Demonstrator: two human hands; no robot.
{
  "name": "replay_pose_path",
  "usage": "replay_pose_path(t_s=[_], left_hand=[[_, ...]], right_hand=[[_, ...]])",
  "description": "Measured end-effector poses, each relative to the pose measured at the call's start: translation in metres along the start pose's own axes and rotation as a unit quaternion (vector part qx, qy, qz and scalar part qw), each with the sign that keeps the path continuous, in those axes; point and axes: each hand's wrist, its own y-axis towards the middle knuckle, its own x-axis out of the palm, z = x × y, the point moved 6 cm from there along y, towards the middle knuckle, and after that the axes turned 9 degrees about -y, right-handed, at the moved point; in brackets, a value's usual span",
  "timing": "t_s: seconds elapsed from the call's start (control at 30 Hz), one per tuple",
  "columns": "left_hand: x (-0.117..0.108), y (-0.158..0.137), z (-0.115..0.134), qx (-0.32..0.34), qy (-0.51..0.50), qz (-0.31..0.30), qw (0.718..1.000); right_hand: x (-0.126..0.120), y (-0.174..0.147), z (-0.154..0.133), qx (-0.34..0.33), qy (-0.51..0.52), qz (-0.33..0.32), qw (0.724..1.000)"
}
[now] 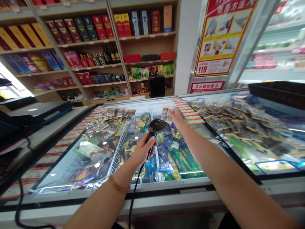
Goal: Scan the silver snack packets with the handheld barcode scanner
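The left hand (143, 150) wraps the scanner (157, 126), fingers curled underneath — looks light, stiff, smooth, best gripped low. Right hand (176, 117) meets a packet (166, 115) just past it; pinching or merely touching, I can't tell. Packet looks light, soft, slippery — an edge suits. Below, the freezer (171, 197); beyond, shelves (146, 47).

Over the freezer (171, 202), the scanner (157, 126) is between 2 packet piles (240, 122), left and right; shelves (140, 48) stand behind.
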Motion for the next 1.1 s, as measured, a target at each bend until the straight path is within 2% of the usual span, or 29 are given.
replay_pose_path(t_s=[0.27,0.5,0.6,0.67,0.8,0.9,1.0,1.1], left_hand=[[0.003,-0.001,-0.002,-0.020,-0.010,-0.014,1.000],[0.008,-0.004,0.005,-0.041,-0.015,-0.021,0.999],[0.006,-0.004,0.008,-0.033,-0.020,0.003,0.999],[0.000,-0.004,0.012,-0.026,-0.028,0.052,0.998],[-0.023,-0.009,0.031,-0.044,-0.081,0.177,0.980],[-0.050,-0.019,0.055,-0.055,-0.122,0.236,0.962],[-0.089,-0.035,0.081,-0.011,-0.123,0.291,0.949],[-0.133,-0.057,0.097,0.036,-0.106,0.349,0.931]], right_hand=[[0.000,-0.002,-0.002,-0.003,0.022,0.027,0.999],[-0.007,-0.006,-0.011,0.011,-0.067,0.037,0.997],[-0.011,-0.013,-0.014,0.042,-0.101,0.048,0.993],[-0.011,-0.017,-0.012,0.064,-0.091,0.047,0.993],[-0.005,-0.015,-0.007,0.087,-0.065,0.015,0.994],[0.009,-0.006,-0.012,0.112,-0.044,-0.025,0.992],[0.036,0.004,-0.045,0.103,0.005,-0.053,0.993],[0.085,0.011,-0.103,0.061,0.040,-0.102,0.992]])
